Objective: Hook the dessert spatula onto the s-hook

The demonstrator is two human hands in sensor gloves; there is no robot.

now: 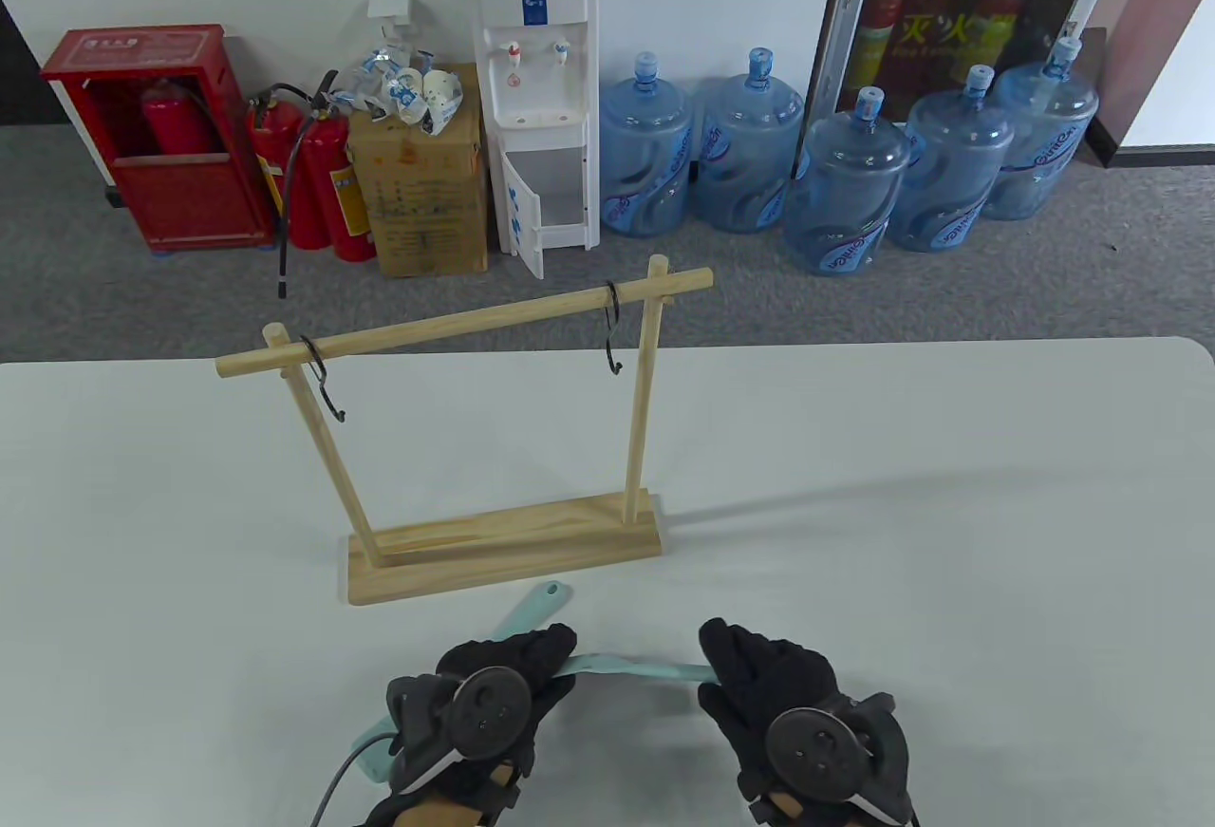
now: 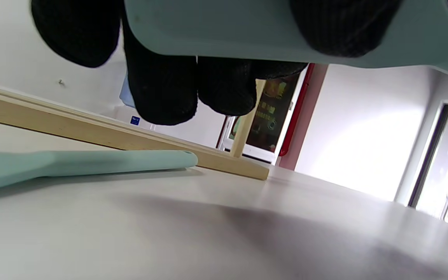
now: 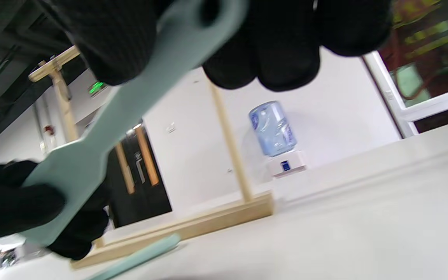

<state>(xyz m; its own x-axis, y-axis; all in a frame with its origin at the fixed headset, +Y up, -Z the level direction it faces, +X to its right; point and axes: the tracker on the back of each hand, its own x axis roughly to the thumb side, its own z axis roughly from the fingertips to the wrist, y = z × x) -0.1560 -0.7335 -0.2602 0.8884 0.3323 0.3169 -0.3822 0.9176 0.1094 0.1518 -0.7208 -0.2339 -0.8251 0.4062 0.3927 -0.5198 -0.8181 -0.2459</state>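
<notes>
A mint-green dessert spatula (image 1: 631,667) is held level just above the white table (image 1: 949,533), between both hands. My left hand (image 1: 555,651) grips its wide blade, which fills the top of the left wrist view (image 2: 228,31). My right hand (image 1: 721,661) pinches the handle end; in the right wrist view the handle (image 3: 130,101) shows its hanging hole among my fingers. The wooden rack (image 1: 503,552) stands just beyond the hands. Two black S-hooks hang from its top bar, one at the left (image 1: 327,390) and one at the right (image 1: 614,333), both empty.
A second mint spatula (image 1: 532,609) lies on the table under my left hand, its handle tip touching the rack base; it also shows in the left wrist view (image 2: 84,163). Beyond the far table edge stand water bottles (image 1: 845,191), a dispenser (image 1: 536,96) and extinguishers.
</notes>
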